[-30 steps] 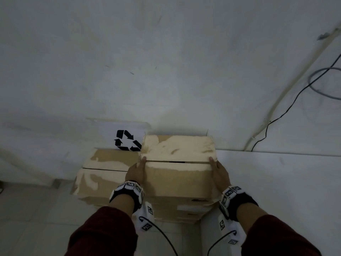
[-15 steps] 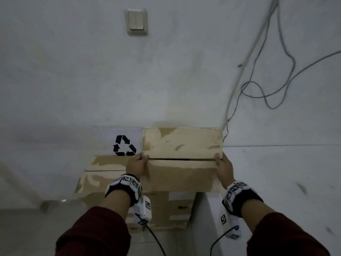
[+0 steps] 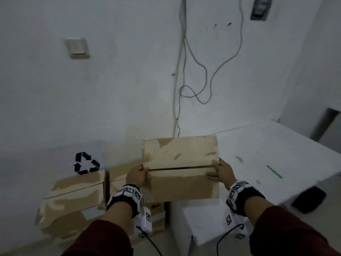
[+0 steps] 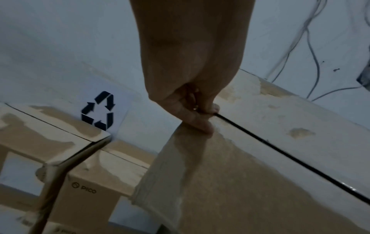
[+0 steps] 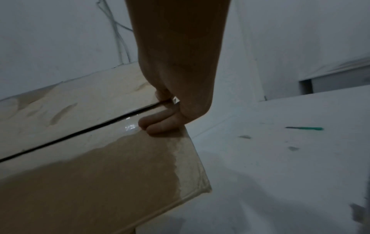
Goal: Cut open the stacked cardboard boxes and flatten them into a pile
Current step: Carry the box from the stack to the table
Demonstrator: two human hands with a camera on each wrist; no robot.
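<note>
Box now lifting clear of stack, swinging toward white table. Left hand, right hand clamping its 2 ends. Cutting likely next; green knife waiting.

Box lifted off stack, carried right toward table.

Held box between both hands, stacked boxes left, table right
</note>
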